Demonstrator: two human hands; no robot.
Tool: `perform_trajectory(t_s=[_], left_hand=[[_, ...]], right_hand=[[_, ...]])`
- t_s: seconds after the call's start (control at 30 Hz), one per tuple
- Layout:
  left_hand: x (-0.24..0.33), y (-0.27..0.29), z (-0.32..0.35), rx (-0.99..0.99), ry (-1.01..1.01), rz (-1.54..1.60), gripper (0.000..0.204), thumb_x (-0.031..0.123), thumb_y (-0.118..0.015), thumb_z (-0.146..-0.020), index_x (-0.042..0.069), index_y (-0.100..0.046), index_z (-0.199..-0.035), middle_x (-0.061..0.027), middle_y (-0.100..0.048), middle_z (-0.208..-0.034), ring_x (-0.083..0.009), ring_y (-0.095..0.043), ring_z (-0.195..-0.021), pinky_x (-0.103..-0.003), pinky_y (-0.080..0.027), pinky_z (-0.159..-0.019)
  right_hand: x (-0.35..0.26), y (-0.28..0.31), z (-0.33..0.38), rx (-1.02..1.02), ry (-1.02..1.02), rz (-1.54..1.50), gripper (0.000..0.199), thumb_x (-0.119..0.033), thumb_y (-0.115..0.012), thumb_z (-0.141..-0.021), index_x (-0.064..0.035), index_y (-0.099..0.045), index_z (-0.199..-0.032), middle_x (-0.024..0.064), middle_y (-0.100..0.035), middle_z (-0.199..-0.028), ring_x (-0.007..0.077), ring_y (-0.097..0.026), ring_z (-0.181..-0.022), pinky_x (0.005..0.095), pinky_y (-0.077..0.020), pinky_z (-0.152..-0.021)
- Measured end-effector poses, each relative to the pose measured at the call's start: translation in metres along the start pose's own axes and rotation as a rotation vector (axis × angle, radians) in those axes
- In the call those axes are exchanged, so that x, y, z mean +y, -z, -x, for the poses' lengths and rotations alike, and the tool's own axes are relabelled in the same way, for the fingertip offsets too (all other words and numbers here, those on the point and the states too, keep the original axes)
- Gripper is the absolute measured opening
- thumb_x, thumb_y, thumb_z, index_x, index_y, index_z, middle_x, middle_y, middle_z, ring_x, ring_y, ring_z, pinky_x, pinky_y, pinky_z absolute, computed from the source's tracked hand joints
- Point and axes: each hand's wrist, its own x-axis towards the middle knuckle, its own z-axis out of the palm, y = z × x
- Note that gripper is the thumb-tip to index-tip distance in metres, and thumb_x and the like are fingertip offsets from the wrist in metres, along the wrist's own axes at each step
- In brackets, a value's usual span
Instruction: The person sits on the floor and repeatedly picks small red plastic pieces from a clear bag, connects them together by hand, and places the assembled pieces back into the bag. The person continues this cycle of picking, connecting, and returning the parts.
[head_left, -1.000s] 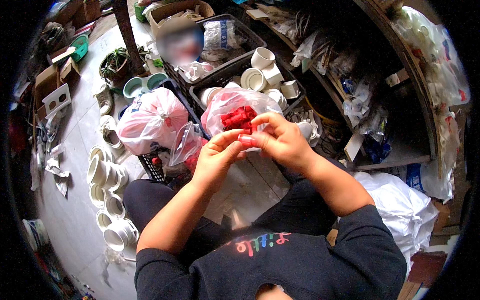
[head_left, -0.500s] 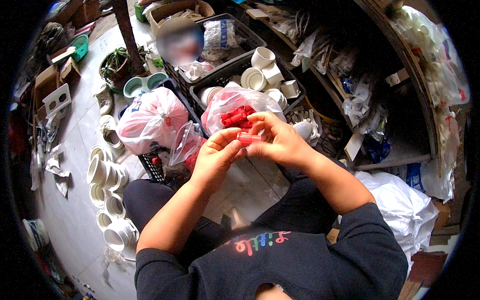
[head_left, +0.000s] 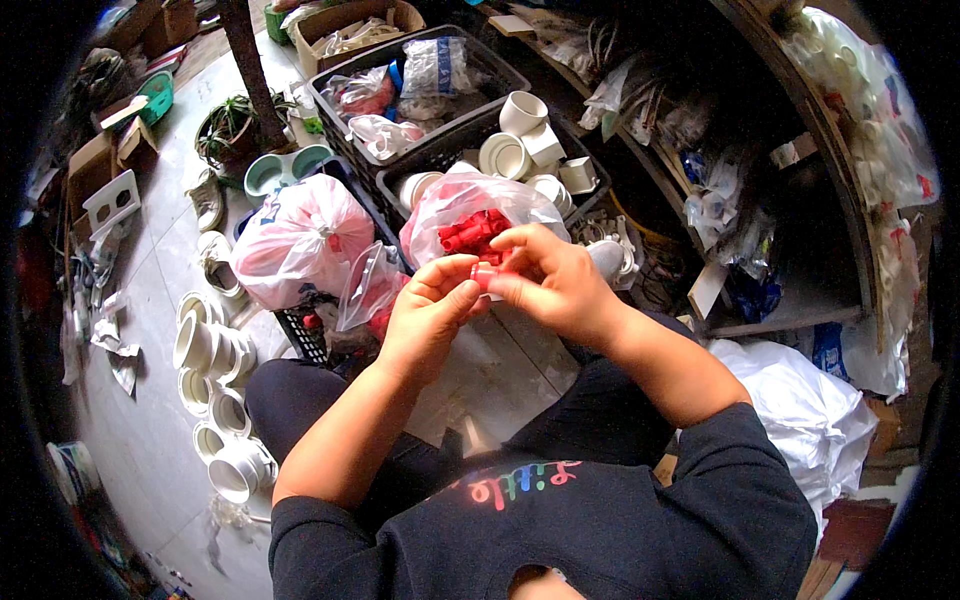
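Observation:
A small red plastic pipe fitting (head_left: 483, 276) is pinched between both hands in front of me. My left hand (head_left: 425, 310) closes its thumb and fingertips on the fitting's left end. My right hand (head_left: 565, 285) has its thumb and fingers closed around the other end, hiding much of it. Just beyond the hands, a clear plastic bag (head_left: 428, 222) gapes open. Several more red fittings (head_left: 474, 232) lie inside it.
A tied pinkish bag (head_left: 300, 245) sits left of the hands on a black crate. White pipe fittings (head_left: 503, 157) fill another crate behind. Stacked white fittings (head_left: 213, 345) line the floor at left. A white sack (head_left: 790, 420) lies at right, below a cluttered wooden shelf (head_left: 850, 190).
My right thumb and fingers have shifted left along the red fitting and now cover more of it. The left hand stays nearly in place.

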Motion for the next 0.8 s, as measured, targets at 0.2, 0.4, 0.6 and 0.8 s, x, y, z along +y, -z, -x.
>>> perform_trajectory(t_s=[0.2,0.4,0.6,0.8], left_hand=[[0.000,0.000,0.000,0.004,0.010,-0.004,0.023,0.011,-0.060,-0.080,0.007,-0.055,-0.103,-0.0030,-0.060,-0.095,-0.0102,-0.056,-0.078,-0.022,-0.044,-0.069],[0.001,0.000,0.000,-0.034,0.017,-0.003,0.024,0.011,-0.061,-0.080,0.007,-0.054,-0.103,-0.0036,-0.060,-0.096,-0.0103,-0.056,-0.079,-0.022,-0.045,-0.070],[0.002,-0.001,0.000,-0.002,0.020,0.007,0.024,0.009,-0.061,-0.080,0.007,-0.054,-0.103,-0.0037,-0.059,-0.097,-0.0112,-0.057,-0.083,-0.022,-0.045,-0.072],[0.001,0.001,0.000,-0.014,-0.004,0.001,0.024,0.010,-0.060,-0.080,0.007,-0.054,-0.103,-0.0034,-0.059,-0.099,-0.0108,-0.056,-0.088,-0.023,-0.046,-0.073]], right_hand=[[0.011,0.001,-0.005,0.042,0.297,0.192,0.035,-0.018,-0.067,-0.073,-0.0037,-0.052,-0.102,0.0072,-0.058,-0.078,0.0173,-0.056,-0.066,0.0264,-0.0459,-0.063],[0.002,0.000,0.001,-0.018,-0.209,-0.121,0.038,-0.022,-0.069,-0.072,-0.0036,-0.053,-0.100,0.0109,-0.059,-0.078,0.0204,-0.058,-0.068,0.0293,-0.0465,-0.065],[0.014,0.001,-0.003,0.060,0.488,0.351,0.037,-0.014,-0.070,-0.070,-0.0030,-0.053,-0.102,0.0070,-0.056,-0.082,0.0139,-0.056,-0.070,0.0242,-0.0449,-0.059],[0.006,0.003,-0.003,-0.014,-0.055,-0.006,0.041,-0.016,-0.069,-0.072,-0.0053,-0.050,-0.106,0.0068,-0.057,-0.078,0.0129,-0.054,-0.063,0.0258,-0.0453,-0.056]])
